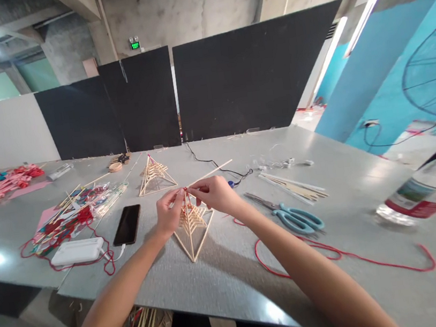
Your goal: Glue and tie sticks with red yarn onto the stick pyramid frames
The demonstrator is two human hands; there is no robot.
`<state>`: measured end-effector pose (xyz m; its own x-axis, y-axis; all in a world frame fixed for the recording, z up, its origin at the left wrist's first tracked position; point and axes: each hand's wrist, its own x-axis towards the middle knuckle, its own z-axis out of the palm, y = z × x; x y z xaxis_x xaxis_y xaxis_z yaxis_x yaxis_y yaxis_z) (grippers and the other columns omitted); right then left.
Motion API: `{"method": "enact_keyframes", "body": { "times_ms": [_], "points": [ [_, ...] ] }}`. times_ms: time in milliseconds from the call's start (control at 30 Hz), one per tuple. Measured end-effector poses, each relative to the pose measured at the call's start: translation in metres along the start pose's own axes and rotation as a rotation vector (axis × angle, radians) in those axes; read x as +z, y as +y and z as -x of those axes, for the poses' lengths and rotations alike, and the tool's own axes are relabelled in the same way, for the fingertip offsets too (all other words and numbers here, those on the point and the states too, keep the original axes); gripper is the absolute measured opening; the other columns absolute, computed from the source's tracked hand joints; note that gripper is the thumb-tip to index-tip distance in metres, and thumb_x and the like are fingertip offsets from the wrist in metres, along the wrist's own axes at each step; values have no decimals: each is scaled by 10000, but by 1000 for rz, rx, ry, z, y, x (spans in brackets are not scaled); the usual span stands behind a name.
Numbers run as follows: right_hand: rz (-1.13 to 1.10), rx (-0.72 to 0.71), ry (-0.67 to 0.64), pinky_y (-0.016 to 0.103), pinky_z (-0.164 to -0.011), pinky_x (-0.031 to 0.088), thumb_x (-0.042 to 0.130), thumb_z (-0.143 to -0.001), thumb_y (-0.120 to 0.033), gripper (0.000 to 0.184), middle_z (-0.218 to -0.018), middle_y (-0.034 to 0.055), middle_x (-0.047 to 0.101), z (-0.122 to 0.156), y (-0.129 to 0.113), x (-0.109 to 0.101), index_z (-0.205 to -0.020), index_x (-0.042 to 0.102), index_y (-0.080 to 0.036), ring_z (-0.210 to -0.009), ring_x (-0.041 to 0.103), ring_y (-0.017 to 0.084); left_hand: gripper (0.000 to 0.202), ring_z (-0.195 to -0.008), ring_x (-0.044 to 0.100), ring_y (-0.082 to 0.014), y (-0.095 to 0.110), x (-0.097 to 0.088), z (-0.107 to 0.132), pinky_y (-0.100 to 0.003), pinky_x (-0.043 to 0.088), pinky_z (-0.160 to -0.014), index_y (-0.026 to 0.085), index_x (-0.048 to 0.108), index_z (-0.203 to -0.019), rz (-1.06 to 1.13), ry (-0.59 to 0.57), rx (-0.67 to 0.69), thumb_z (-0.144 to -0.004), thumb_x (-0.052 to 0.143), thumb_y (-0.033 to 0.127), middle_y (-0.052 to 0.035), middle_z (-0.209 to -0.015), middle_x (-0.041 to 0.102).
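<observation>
A pyramid frame of thin wooden sticks [190,237] stands on the table between my hands. Red cord is wound at its tip. My left hand [169,212] is closed, pinching the tip with thumb and fingers. From the other side, my right hand [214,192] pinches at the red cord on the tip; the fingertips nearly meet. A loose length of the red cord [348,254] curls on the table beyond my right forearm. One thin stick [214,169] juts out behind my right hand; I cannot tell whether it is held.
A second stick pyramid [153,175] stands behind. On the right are scissors [296,218], a bundle of sticks [294,186] and a plastic bottle [413,198]. To the left lie a phone [127,225], a white power bank [77,251] and a pile of sticks and red cord [72,211].
</observation>
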<state>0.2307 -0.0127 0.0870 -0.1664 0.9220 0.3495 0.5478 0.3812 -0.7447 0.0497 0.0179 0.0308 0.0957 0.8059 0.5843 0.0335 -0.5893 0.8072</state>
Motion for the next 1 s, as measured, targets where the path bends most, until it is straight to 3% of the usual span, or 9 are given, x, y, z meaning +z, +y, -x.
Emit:
{"method": "enact_keyframes", "body": {
  "times_ms": [133,233,467,567,700,800,900,1000],
  "points": [
    [-135,68,-51,229,-434,370,613,-900,-475,344,-602,16,690,-3,5,1,-923,781,-176,-399,489,96,301,-983,713,-220,4,-1,1,-317,551,-886,184,781,-1009,-4,-2,-21,-949,648,446,-81,-1021,776],
    [-180,26,-43,217,-429,353,639,-882,-489,346,-583,1,666,-5,13,4,-960,740,-167,-402,480,91,312,-966,710,-218,6,-1,2,-305,555,-860,186,779,-1003,-5,-9,-25,-946,643,461,-75,-999,773],
    [-518,43,-52,245,-444,255,683,-777,-625,502,-533,-49,526,-16,30,14,-952,691,-155,-432,374,87,338,-855,688,-197,5,0,2,-277,549,-757,178,755,-958,-4,25,-71,-946,627,490,-65,-923,752],
    [-713,82,-74,250,-470,199,725,-720,-570,456,-531,-80,451,-23,32,13,-938,652,-176,-455,306,79,314,-817,678,-188,5,1,2,-277,541,-754,186,750,-935,-4,22,-58,-943,627,475,-58,-885,744],
    [-891,130,-208,249,-493,145,721,-692,-418,392,-536,-117,359,-27,39,6,-987,607,-187,-461,199,65,307,-787,667,-182,6,1,1,-275,534,-739,187,747,-893,-8,33,-38,-942,627,466,-50,-833,734],
    [-877,170,-281,256,-492,124,663,-732,-364,420,-551,-115,348,-26,46,-2,-1103,613,-172,-470,168,72,314,-792,663,-182,8,2,2,-282,540,-754,183,736,-875,2,30,-43,-933,639,476,-52,-833,724],
    [-718,209,-400,261,-478,121,678,-774,-367,421,-585,-87,405,-23,49,-12,-1136,641,-156,-479,224,78,332,-761,651,-179,10,3,3,-277,546,-697,183,727,-891,28,22,-84,-923,640,501,-51,-826,710],
    [-570,137,-494,254,-461,167,724,-824,-427,397,-591,-72,441,-20,46,-16,-1122,682,-168,-487,288,80,326,-749,640,-172,12,3,3,-260,537,-653,185,724,-900,45,16,-96,-927,634,497,-50,-829,701]
  ]
}}
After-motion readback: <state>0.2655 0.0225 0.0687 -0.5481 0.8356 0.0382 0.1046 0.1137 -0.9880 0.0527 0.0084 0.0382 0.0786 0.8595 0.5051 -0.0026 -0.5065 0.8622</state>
